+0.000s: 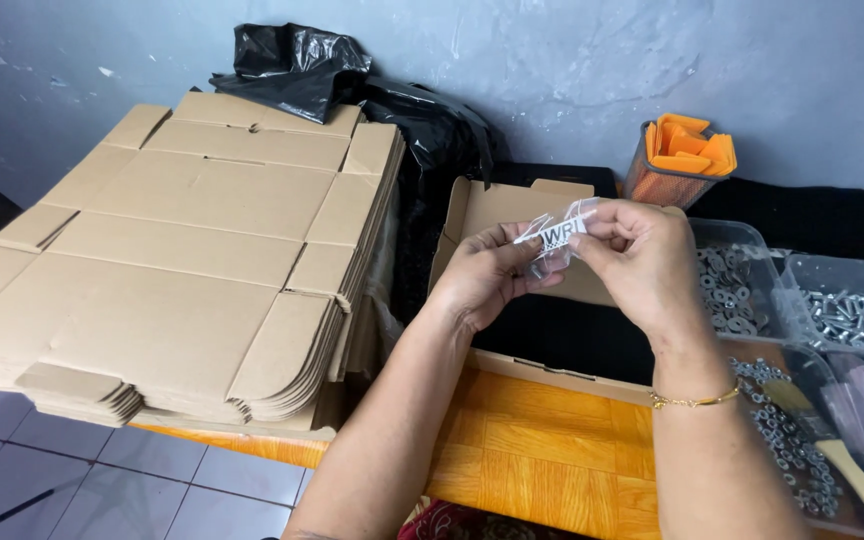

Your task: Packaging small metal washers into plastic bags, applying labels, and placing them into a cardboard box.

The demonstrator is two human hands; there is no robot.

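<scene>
Hands, left (pixel 487 275) and right (pixel 642 255), pinch small clear bag (pixel 559 240).

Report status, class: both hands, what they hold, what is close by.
Left hand and right hand pinch one small clear plastic bag. Bag above open cardboard box. Flat carton stack left, hardware bins right; nothing blocking.

A tall stack of flattened cardboard boxes (pixel 177 250) fills the left side, resting on an orange wooden table (pixel 542 455). Behind the stack lies a crumpled black plastic bag (pixel 352 85) against a grey wall (pixel 552 60). An orange mesh holder (pixel 677 160) stands at the back right. Along the right edge sit clear plastic tubs: one of washers (pixel 727 285), one of bolts (pixel 852 315), one of nuts (pixel 787 440). Pale floor tiles (pixel 72 480) show below.
</scene>
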